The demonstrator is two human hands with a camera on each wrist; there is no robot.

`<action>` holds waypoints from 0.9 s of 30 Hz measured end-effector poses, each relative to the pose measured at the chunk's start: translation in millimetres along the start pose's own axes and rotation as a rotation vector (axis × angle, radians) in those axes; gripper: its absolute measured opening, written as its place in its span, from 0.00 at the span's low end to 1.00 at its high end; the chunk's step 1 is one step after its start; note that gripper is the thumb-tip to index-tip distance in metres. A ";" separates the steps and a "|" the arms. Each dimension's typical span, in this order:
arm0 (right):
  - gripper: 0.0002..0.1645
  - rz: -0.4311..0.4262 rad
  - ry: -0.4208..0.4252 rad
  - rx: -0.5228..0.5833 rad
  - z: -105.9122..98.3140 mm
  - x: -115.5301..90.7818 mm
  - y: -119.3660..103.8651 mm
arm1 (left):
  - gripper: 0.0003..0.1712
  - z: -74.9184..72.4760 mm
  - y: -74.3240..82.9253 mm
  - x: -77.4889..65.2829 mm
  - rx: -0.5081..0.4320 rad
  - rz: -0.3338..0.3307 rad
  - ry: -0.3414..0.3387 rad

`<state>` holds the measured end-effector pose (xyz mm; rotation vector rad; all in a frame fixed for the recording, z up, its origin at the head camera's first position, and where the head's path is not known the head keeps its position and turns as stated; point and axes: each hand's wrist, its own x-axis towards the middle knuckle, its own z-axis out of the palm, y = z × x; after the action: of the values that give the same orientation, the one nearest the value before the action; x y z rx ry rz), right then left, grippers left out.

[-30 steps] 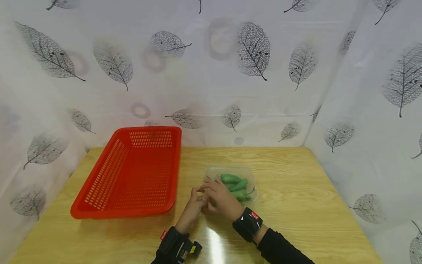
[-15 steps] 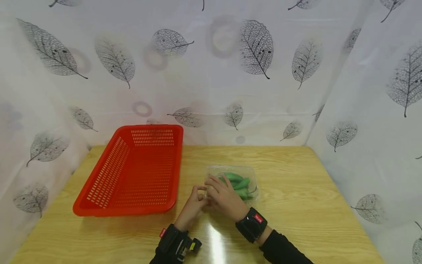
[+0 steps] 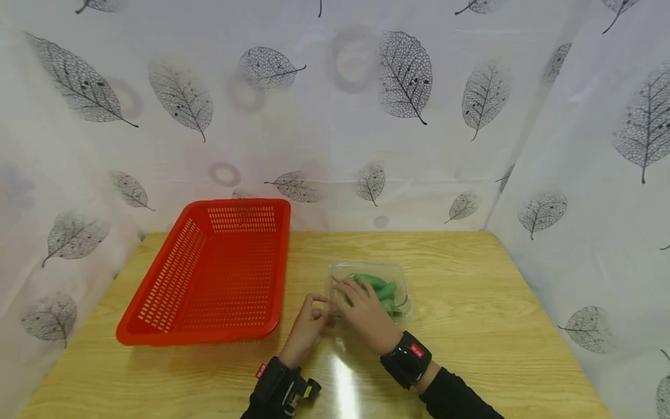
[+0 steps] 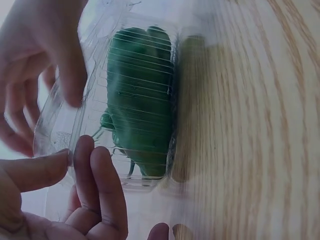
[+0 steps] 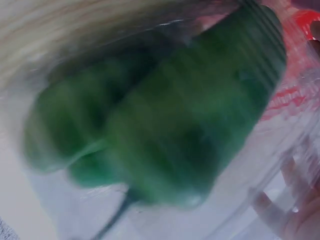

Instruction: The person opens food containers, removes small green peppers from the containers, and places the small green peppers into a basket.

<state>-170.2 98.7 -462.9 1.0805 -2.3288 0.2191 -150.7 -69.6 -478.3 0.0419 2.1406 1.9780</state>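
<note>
My left hand (image 3: 309, 326) pinches the near left corner of one clear ribbed plastic box (image 3: 369, 291), thumb and fingers (image 4: 95, 180) on its rim. My right hand (image 3: 366, 317) lies over the box's near side, fingers curled on the lid; whether they truly grip it I cannot tell. Inside lie smooth green peppers (image 3: 379, 291), perhaps three, too blurred in the right wrist view to count surely. The box sits mid-tabletop (image 3: 471, 326), on glossy pale wood. Toward the far left corner rests one red perforated plastic basket (image 3: 209, 273), rectangular.
</note>
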 end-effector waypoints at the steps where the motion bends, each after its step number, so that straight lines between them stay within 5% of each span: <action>1: 0.31 0.012 -0.010 -0.016 -0.3 -3.2 2.2 | 0.17 0.7 -0.5 0.3 -0.007 0.004 0.001; 11: 0.30 0.053 0.003 -0.053 -9.4 -31.4 23.0 | 0.18 5.6 -0.2 -1.0 -0.012 0.000 -0.004; 27: 0.36 0.039 -0.019 -0.128 -23.1 -49.5 37.4 | 0.18 5.6 -0.3 -1.0 0.003 0.002 -0.011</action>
<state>-162.6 164.2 -467.8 0.9791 -2.3480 0.0734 -148.7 -64.3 -478.8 0.0550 2.1378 1.9714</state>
